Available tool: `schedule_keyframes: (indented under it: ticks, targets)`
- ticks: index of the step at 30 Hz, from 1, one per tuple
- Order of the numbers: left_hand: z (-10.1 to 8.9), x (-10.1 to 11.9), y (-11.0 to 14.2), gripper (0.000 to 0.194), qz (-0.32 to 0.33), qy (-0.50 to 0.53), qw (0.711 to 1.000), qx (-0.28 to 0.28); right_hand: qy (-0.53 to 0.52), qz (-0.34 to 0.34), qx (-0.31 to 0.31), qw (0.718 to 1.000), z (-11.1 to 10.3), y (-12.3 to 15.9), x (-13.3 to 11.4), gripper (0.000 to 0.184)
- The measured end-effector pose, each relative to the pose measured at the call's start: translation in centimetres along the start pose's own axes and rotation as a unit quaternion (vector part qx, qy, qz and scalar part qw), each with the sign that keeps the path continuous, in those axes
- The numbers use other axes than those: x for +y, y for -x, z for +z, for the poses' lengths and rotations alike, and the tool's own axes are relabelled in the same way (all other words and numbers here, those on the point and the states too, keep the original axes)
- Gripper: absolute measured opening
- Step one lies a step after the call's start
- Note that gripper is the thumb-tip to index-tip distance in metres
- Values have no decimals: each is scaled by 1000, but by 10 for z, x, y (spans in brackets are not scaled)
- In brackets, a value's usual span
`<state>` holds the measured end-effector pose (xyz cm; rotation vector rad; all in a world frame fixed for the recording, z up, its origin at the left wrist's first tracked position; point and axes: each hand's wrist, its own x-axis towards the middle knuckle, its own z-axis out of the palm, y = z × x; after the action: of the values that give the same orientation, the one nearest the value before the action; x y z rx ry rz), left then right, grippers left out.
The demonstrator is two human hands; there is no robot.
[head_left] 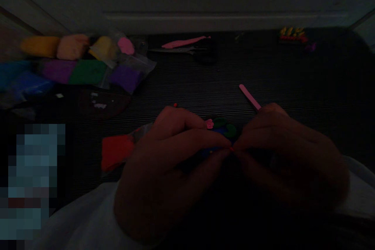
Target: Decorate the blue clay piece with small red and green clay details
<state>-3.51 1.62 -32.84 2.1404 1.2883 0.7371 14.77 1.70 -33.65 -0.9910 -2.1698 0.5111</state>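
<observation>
Between the fingertips of both hands is a tiny red piece of clay (pixel 231 149), mostly covered. My left hand (pixel 175 156) pinches it from the left, thumb and index finger closed. From the right, my right hand (pixel 287 148) meets it with its own thumb and index finger pressed together. Just behind the fingertips lies a blue clay piece (pixel 221 129) bearing green leaf-like shapes (pixel 230 129) and a small pink flower (pixel 209 124). My hands hide part of it. Beside my left wrist is a packet of red clay (pixel 117 150).
Bags of coloured clay, including green (pixel 88 72) and purple (pixel 125 78), fill the back left. Scissors (pixel 184 50) and a pink strip (pixel 184 42) lie at the back. A pink stick (pixel 249 96) rests beyond my right hand. A yellow-and-red object (pixel 292 35) stands far right.
</observation>
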Motion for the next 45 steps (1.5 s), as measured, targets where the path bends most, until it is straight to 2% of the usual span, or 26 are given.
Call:
schedule_keyframes:
  ticks: [15, 20, 45]
  targets:
    - [-2, 1, -1, 14, 8, -1, 1000, -8, -13, 4, -14, 1000, 0, 0, 3, 9]
    - [-2, 1, -1, 13, 0, -3, 1000, 4, -5, 18, 3, 1000, -1, 2, 2, 8]
    - [-2, 2, 1, 15, -7, 4, 1000, -9, -2, 2, -3, 1000, -2, -1, 2, 9]
